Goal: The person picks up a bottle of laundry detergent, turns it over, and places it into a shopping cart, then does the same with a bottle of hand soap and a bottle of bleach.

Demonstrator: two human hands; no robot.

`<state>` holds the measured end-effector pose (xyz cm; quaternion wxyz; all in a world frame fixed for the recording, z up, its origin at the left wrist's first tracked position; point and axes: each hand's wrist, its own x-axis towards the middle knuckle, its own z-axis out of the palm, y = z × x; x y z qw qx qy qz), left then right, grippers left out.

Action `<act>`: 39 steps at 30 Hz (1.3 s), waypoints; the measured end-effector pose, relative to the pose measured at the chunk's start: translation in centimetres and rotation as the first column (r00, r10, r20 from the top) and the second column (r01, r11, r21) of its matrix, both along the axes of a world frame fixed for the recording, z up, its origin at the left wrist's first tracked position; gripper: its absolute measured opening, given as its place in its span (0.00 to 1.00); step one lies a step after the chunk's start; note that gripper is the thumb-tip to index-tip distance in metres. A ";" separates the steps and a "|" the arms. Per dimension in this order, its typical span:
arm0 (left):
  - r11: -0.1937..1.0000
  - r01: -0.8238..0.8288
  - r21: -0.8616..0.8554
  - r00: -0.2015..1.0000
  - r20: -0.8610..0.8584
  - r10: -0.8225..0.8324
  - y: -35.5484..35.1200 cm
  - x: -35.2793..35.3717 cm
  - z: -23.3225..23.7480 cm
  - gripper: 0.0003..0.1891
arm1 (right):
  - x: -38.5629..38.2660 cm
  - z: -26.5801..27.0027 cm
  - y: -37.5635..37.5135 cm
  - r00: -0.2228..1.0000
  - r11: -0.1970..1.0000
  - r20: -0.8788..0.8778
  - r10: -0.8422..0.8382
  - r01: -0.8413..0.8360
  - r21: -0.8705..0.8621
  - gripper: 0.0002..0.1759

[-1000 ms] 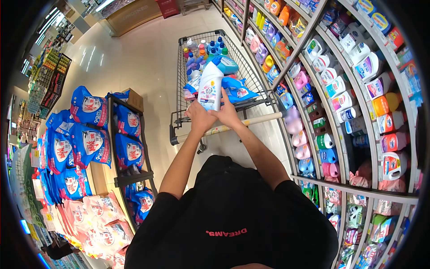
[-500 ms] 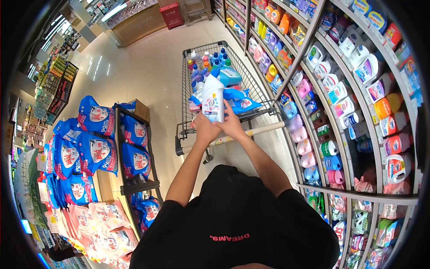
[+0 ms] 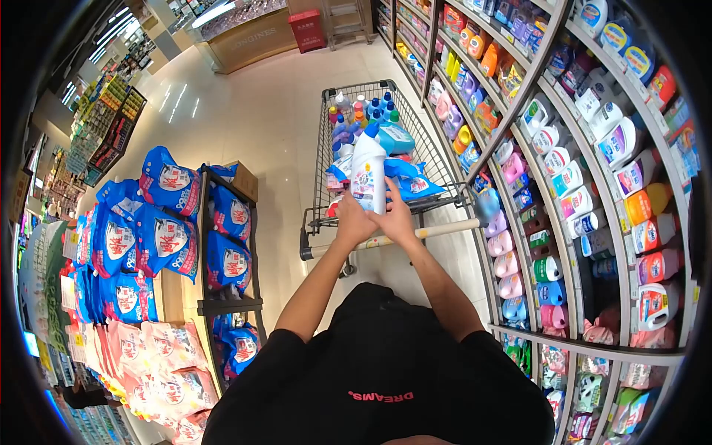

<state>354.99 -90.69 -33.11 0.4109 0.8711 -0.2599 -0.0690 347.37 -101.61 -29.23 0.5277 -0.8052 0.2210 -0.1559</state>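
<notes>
Left hand [image 3: 356, 221] and right hand [image 3: 396, 216]: both wrapped round a white bottle's [image 3: 368, 176] lower end | Bottle: just above frame centre, overlapping the cart [image 3: 439, 229] in view | Risk: smooth plastic could slip if the fingers loosen

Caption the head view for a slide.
Left hand and right hand hold a white, blue-capped bottle at a loaded cart beside stocked shelves.

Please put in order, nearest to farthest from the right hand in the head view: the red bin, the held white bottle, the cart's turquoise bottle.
1. White bottle: touching the right hand.
2. Turquoise bottle: in the cart, ahead.
3. Red bin: far ahead, beside the counter.
</notes>
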 end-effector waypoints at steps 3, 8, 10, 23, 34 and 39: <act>0.999 0.003 -0.032 0.999 0.051 -0.002 0.0 0.3 -0.2 0.54 | -0.1 0.2 0.2 1.000 1.000 0.006 -0.007 0.008 -0.025 0.57; 0.998 0.043 -0.051 0.999 0.002 -0.043 0.3 0.3 1.0 0.49 | -0.1 -0.6 0.0 0.999 1.000 0.043 -0.021 0.021 -0.015 0.56; 0.997 0.043 -0.059 0.999 0.026 -0.042 0.3 0.3 1.1 0.47 | -0.1 -0.6 -0.2 0.998 1.000 0.053 -0.029 0.029 0.000 0.56; 0.973 0.038 -0.228 0.984 -0.160 -0.076 0.9 -0.3 5.8 0.54 | -0.5 0.0 0.6 0.970 1.000 0.244 -0.010 0.009 0.007 0.53; 0.717 -0.185 -0.672 0.722 -0.588 -0.365 1.4 2.3 -0.2 0.52 | -0.6 0.7 1.1 0.963 0.991 0.233 0.134 -0.137 -0.002 0.49; 0.614 -0.247 -0.750 0.645 -0.600 -0.473 2.0 2.6 0.4 0.46 | -0.9 2.3 1.8 0.959 0.974 0.173 0.222 -0.212 -0.077 0.47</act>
